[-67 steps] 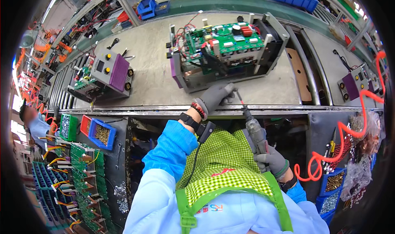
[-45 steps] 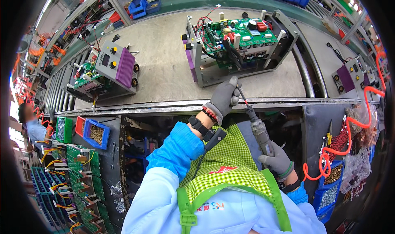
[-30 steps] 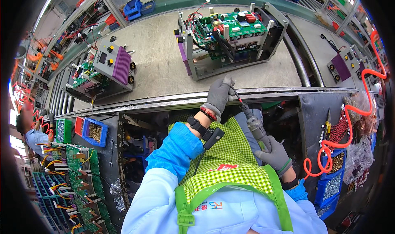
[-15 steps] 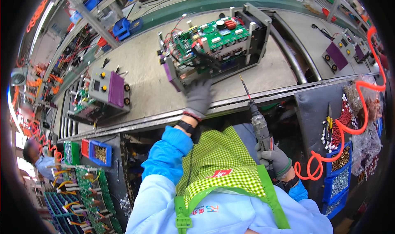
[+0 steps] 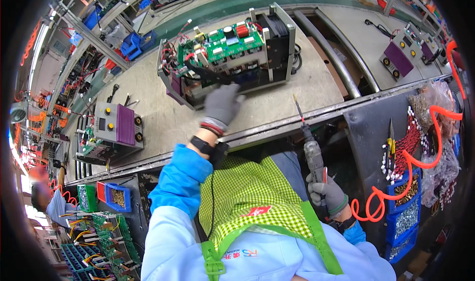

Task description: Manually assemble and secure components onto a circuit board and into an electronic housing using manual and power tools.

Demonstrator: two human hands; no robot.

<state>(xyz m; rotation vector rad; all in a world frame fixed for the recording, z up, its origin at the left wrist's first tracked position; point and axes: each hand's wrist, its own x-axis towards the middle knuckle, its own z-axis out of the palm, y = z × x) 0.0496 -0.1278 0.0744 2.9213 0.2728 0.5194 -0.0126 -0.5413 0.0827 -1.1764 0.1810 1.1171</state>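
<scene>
On the bench stands an open electronic device [image 5: 232, 51] with green circuit boards, black cables, a dark fan end and a purple side panel. My left hand [image 5: 222, 104], in a grey glove, is at its near lower edge, by the black cables. Motion blurs its fingers, and whether they grip the frame or only rest on it does not show. Low on the right, my right hand [image 5: 326, 192], also gloved, is wrapped round an electric screwdriver [image 5: 312, 155]. The tool's long bit points up toward the bench, apart from the device.
A smaller grey-and-purple unit [image 5: 117, 125] sits left; another [image 5: 402, 56] sits right, past metal rollers [image 5: 341, 58]. A coiled orange hose [image 5: 381, 199] hangs beside blue screw bins [image 5: 403, 221]. Green circuit boards [image 5: 106, 236] lie lower left, near a person [image 5: 54, 202].
The open device has shifted left on the bench and turned slightly, with my left hand moving along at its near edge. My right hand still holds the screwdriver in nearly the same place.
</scene>
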